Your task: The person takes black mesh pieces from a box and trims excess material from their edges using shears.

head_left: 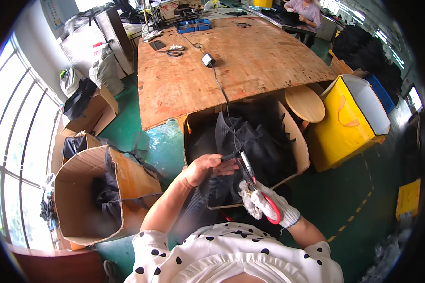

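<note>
My bare left hand (202,170) pinches the edge of a piece of black mesh fabric (218,187), which hangs down from the fingers. In my right hand (272,203), which wears a white knitted glove, is a pair of scissors with red handles (274,210). Its blades point up and away, close to the fabric edge at my left fingers. Whether the blades touch the fabric cannot be made out. Beyond both hands, an open cardboard box (293,137) holds a heap of black fabric (257,134).
A wooden table (250,56) stands ahead, with a small black device (208,59) whose cable runs down toward my hands. At left is another cardboard box (80,188) with black cloth. Right stand a round wooden stool (305,104) and a yellow bag (337,127). A person works far off.
</note>
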Demonstrator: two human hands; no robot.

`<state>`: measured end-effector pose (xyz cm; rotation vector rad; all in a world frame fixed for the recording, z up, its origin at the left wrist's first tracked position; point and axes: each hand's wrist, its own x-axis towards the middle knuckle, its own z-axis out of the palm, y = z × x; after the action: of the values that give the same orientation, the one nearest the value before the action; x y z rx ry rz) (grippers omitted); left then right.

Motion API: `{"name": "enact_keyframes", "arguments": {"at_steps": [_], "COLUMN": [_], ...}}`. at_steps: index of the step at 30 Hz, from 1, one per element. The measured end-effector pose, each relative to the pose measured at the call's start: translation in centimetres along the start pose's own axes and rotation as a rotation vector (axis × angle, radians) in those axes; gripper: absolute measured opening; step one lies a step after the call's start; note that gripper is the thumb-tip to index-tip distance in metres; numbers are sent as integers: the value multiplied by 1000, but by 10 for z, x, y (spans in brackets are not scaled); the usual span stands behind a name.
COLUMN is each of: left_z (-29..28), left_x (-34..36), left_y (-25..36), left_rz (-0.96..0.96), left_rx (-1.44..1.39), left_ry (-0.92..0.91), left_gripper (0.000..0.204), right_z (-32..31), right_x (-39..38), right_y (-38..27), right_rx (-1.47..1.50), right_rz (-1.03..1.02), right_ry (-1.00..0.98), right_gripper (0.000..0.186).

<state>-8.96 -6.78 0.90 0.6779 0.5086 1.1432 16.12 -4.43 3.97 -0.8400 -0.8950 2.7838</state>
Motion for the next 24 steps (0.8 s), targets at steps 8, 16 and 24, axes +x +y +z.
{"name": "enact_keyframes", "arguments": {"at_steps": [8, 16, 24], "left_z": [0, -10, 35], "left_x": [5, 15, 33], "left_y": [-8, -2, -8], "left_rz": [-36, -47, 274], "left_rx": [68, 242, 1080], "left_ry": [49, 148, 36], "left_gripper": [45, 39, 43], "right_z": [-5, -20, -13], "right_x": [8, 28, 41], "right_y": [-2, -18, -21], "right_rx": [-102, 221, -891], "right_rz": [-142, -124, -944], "right_ry": [-6, -12, 556], "right_gripper": [33, 28, 49]}}
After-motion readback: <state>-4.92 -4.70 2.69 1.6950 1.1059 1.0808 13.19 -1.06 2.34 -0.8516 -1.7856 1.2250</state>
